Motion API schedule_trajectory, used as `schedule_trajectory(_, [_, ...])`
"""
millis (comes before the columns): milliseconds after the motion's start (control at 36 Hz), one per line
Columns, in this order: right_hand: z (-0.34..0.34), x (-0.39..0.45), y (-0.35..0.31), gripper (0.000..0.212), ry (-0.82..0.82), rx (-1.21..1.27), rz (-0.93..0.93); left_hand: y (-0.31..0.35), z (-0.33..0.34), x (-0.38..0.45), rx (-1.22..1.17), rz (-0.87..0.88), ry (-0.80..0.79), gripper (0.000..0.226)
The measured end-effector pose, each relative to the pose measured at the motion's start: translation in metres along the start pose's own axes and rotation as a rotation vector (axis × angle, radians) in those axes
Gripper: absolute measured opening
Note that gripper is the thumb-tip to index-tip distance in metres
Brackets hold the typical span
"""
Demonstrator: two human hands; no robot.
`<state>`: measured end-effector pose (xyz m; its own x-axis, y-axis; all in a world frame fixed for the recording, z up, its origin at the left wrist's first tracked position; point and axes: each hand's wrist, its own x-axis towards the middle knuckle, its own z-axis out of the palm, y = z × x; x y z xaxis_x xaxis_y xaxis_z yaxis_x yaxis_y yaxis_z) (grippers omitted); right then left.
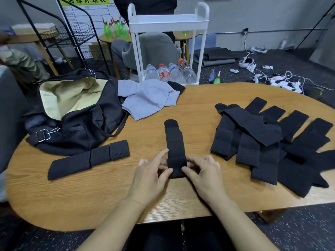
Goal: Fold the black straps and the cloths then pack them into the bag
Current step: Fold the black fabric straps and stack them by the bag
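Both hands are down on the wooden worktop, working the near end of one black strap that lies lengthwise, running away from the person. The left hand pinches the strap's left edge, thumb against the near corner and fingers curled at the side. The right hand mirrors it on the right edge, thumb and curled fingers nipping the fabric. The hands sit close together with only the strap's width between them. The strap's far end, rounded and smooth, points toward the middle of the worktop.

Off to the left lies a folded strap, flat on the wood, just in front of the black bag. The bag gapes open, its pale yellow lining showing, on the worktop's left end. Just beside the bag, touching its right side, a grey cloth is spread loosely, with a black cloth peeking out at its far right corner. On the right, a pile of black straps fans out, overlapping one another.

Beyond the worktop stands a white cart with water bottles on its bottom shelf.
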<state>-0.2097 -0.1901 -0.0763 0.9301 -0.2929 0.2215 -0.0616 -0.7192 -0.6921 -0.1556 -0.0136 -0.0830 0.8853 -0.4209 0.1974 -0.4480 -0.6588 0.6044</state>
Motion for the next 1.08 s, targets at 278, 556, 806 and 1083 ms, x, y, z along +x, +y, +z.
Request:
schedule_trajectory(278, [0.009,0.003,-0.007,0.028,0.082,0.005,0.075,0.014,0.001,0.013,0.001,-0.054,0.078,0.023])
schedule_trajectory(556, [0.016,0.004,-0.009,0.021,0.117,-0.016,0.057,0.018,0.011,0.017,0.216,0.025,0.127,0.008])
schedule_trajectory(806, [0.021,0.004,-0.003,0.015,0.143,-0.332,-0.148,0.029,0.021,0.008,0.427,0.094,0.202,0.013])
schedule_trajectory(1083, [0.014,0.006,0.006,0.034,0.105,-0.542,-0.444,0.011,0.012,0.006,0.361,0.251,0.088,0.023])
